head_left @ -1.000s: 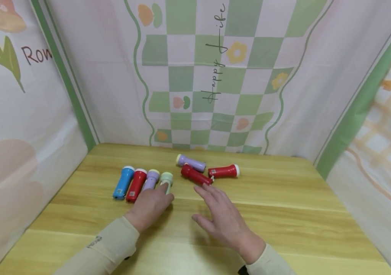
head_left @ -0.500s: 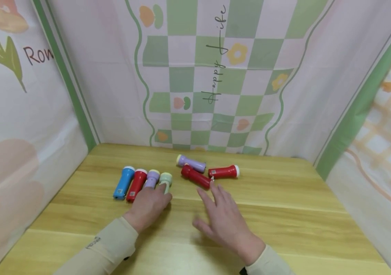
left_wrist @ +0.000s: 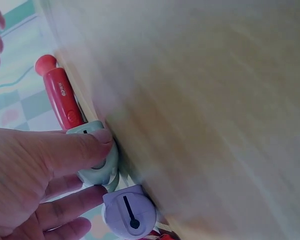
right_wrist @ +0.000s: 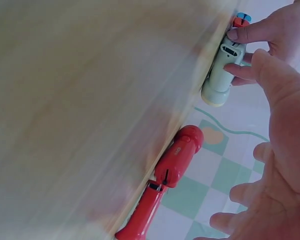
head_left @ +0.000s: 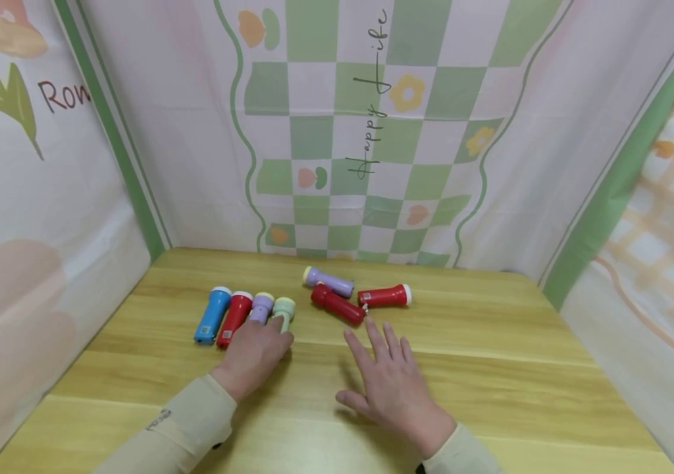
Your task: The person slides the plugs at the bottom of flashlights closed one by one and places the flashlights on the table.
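Head view shows a yellow wood-grain tabletop [head_left: 509, 368] whose far edge meets a pale fabric backdrop with printed green checks [head_left: 312, 135]; its side edges spread outward toward the person, and the near edge is out of frame. Bare wood stretches from the right hand [head_left: 399, 388] to the right edge, with a narrower strip between the hands. The left hand [head_left: 254, 352] pinches a mint-green flashlight with a pale yellow rim [head_left: 284, 307] between thumb and fingers, well inside the edges, left of centre. The right hand holds nothing, its fingers spread over the wood.

Blocking room to the left of the mint-green flashlight are, in order, a lilac flashlight [head_left: 262, 305], a white-rimmed red flashlight [head_left: 236, 315] and a glossy blue flashlight [head_left: 214, 312], all heads toward the far edge. Beyond the right hand's fingertips lies a dark red flashlight [head_left: 337, 305], set diagonally. Just beside it are another lilac flashlight [head_left: 334, 284], behind, and another white-rimmed red flashlight [head_left: 384, 296], rightward.
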Demonstrator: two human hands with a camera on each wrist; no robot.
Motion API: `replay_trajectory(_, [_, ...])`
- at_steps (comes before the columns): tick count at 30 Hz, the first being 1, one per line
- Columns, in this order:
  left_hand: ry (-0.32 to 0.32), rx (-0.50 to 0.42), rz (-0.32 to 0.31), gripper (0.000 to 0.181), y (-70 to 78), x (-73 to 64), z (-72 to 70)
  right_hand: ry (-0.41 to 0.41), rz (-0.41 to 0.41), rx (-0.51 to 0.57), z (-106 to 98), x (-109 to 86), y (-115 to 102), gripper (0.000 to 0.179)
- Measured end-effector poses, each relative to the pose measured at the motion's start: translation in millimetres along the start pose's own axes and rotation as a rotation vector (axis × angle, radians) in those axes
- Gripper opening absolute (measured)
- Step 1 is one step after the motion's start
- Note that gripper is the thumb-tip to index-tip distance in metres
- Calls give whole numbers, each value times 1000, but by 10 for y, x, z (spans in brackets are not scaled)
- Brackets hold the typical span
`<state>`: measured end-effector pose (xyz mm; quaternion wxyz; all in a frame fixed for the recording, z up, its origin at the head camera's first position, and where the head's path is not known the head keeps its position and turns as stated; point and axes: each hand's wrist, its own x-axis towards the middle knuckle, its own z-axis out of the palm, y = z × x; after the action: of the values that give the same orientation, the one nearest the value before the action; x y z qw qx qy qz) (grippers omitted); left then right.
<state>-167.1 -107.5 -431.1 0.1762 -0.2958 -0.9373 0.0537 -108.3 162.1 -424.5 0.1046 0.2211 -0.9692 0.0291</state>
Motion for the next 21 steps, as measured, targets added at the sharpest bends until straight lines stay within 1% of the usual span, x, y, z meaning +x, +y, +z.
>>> replay_trajectory(3, [0,3,0,20,-1,-4,-10,-4,0,1,0,-5,-1,100])
replay_trajectory(8, [18,4,9,16,-3,-11,-30,-26,4,-20,3,-8,1,101])
replay_trajectory(12, [24,4,16,15,1,-6,-37,-23,4,-21,-5,-14,0,99])
replay_trajectory(21, [-41,-17,-16,23,20,-3,-49,-26,12,-6,-23,-24,10,99])
